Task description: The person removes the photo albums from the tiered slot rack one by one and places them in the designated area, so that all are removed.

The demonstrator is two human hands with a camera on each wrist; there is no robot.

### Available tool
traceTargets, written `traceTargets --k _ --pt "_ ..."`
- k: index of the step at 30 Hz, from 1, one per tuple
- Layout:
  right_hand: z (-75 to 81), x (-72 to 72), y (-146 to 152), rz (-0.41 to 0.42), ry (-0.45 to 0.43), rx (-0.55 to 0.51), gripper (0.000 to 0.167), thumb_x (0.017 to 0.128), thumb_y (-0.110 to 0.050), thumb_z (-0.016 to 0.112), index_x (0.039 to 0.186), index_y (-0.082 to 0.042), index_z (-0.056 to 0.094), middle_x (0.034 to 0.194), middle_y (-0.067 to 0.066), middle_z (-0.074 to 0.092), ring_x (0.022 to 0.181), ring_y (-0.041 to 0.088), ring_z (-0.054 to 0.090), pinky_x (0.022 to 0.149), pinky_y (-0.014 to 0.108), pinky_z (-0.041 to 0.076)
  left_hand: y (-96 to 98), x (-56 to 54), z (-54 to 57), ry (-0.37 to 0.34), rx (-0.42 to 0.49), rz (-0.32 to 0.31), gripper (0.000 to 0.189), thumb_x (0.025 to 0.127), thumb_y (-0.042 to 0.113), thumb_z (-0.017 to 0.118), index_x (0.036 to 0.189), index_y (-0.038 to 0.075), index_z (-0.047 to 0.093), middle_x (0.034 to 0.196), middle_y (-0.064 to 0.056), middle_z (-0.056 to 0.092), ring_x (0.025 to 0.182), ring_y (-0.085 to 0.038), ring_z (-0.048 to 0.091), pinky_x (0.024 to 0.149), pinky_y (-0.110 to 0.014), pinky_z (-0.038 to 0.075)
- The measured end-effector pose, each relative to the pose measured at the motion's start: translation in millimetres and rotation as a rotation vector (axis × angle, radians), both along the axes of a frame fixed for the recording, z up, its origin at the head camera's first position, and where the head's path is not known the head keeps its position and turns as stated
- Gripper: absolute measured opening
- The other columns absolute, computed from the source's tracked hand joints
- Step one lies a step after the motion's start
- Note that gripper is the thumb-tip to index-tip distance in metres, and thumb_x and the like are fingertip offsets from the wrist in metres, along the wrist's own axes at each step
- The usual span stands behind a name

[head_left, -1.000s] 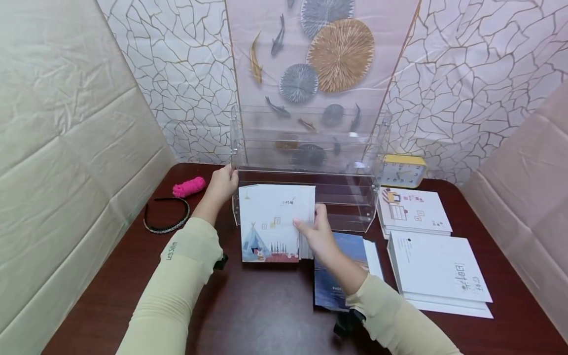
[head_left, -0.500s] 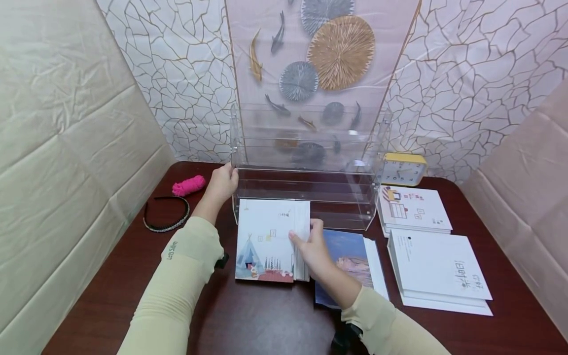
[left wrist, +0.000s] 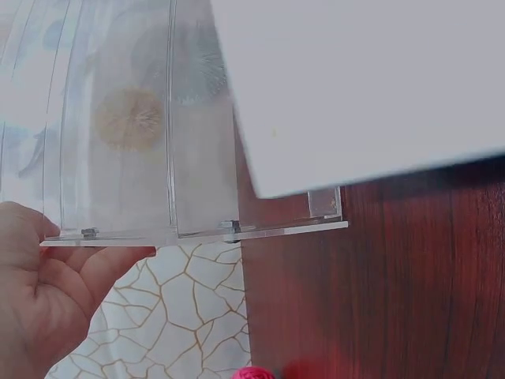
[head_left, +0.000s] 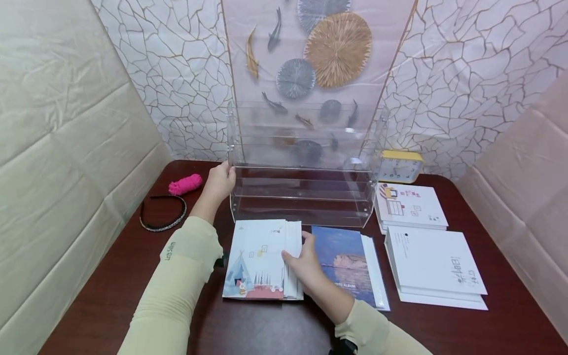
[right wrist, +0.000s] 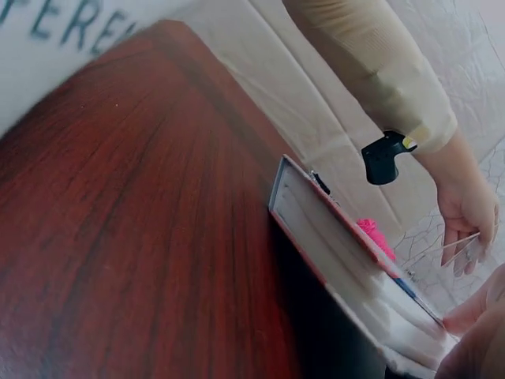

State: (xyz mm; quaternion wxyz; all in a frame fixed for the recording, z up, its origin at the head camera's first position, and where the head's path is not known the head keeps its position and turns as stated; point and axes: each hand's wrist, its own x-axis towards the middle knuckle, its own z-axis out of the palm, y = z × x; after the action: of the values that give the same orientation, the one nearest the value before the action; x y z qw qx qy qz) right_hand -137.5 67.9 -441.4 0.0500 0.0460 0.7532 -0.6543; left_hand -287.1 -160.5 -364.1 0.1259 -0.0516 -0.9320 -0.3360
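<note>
My left hand grips the left side panel of a clear acrylic rack at the back of the table. In the left wrist view its thumb and fingers lie on either side of the panel edge. My right hand holds a white photo album with a blue tent picture by its right edge, thumb on top. The album is in front of the rack; in the right wrist view its page edges show above a dark shadow. Beside it lies a blue photo album, partly behind my right forearm.
White albums lie at the right, with illustrated ones behind them. A yellow clock stands at the back right. Pink yarn and a black headband are on the left of the dark red table.
My right hand has brought the tent album toward me and slightly left, away from the rack. More of the blue album now shows. My left hand keeps its grip on the rack.
</note>
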Motion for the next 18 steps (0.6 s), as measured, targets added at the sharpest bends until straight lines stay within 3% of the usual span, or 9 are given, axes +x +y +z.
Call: traceTargets --k 8,12,18 --pt "-4.6 -0.5 0.6 0.031 -0.061 0.025 0.071 0.087 -0.001 0.062 0.14 0.002 0.015 0.136 0.031 0.032 0.123 0.041 0.035 0.098 0.051 0.033 -0.7 -0.7 0.4 0.006 0.0 -0.004 0.024 0.098 0.012 0.04 0.101 -0.007 0.054 0.1 -0.027 0.061 0.096 -0.038 0.058 0.083 -0.048 0.045" --pt "-5.3 -0.6 1.0 0.059 -0.039 0.063 0.078 0.084 -0.003 0.066 0.142 0.005 0.014 0.138 0.031 0.031 0.127 0.043 0.031 0.101 0.053 0.029 -1.5 -0.4 1.5 0.015 0.005 -0.007 0.024 0.098 0.012 0.039 0.1 -0.006 0.054 0.098 -0.028 0.061 0.094 -0.039 0.057 0.082 -0.049 0.045" --pt "-7.7 6.0 -0.9 0.109 0.043 0.215 0.093 0.078 -0.014 0.075 0.143 0.009 0.013 0.141 0.034 0.017 0.129 0.045 0.022 0.104 0.053 0.023 -0.2 0.4 0.3 0.007 0.01 -0.016 0.023 0.098 0.012 0.039 0.101 -0.007 0.053 0.099 -0.029 0.06 0.095 -0.039 0.057 0.082 -0.049 0.044"
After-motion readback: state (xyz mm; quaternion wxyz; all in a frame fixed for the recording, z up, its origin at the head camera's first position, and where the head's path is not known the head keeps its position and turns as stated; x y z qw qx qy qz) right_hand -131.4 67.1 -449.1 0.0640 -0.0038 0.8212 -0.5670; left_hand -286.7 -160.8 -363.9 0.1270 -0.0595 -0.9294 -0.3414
